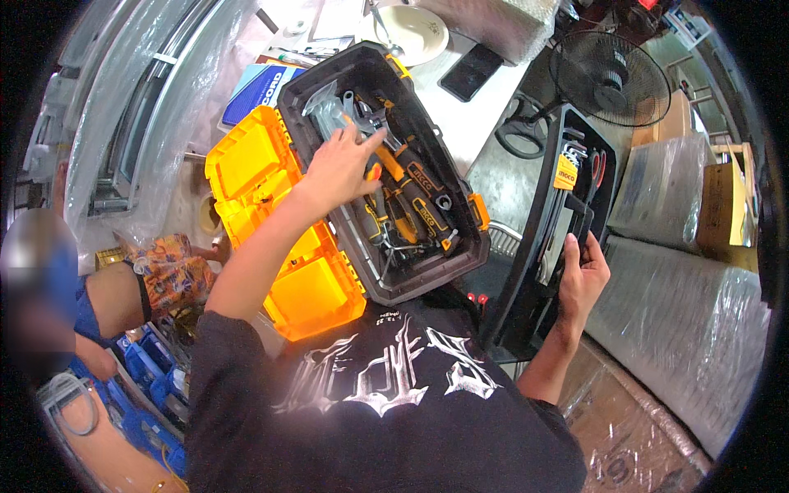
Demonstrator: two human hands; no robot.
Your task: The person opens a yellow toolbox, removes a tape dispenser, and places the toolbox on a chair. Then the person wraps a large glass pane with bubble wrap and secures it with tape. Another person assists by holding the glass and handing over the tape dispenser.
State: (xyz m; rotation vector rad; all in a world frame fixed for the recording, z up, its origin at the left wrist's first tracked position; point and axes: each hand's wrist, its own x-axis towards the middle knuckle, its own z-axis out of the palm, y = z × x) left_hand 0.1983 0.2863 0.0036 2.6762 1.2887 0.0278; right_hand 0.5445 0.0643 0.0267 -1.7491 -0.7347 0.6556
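A black toolbox (pixel 385 292) lies open before me, its yellow lid (pixel 316 296) folded out to the left. Inside are several black and orange hand tools, among them a wrench (pixel 348 105) and a clear plastic bag (pixel 323 111). My left hand (pixel 341 164) hovers over the tools with its fingers spread, apparently holding nothing. On the right, my right hand (pixel 582 275) grips the handle of a long black tool tray (pixel 538 197), which is tilted. A yellow-carded set of hex keys (pixel 567 168) and red-handled tool (pixel 598 168) stand in the tray's far end.
A white table holds a bowl (pixel 411 34), a phone (pixel 472 72) and a blue box (pixel 255 94). A fan (pixel 610 78) stands at the far right, near wrapped cartons (pixel 657 197). Another person (pixel 49 287) is at the left, beside blue bins (pixel 148 370).
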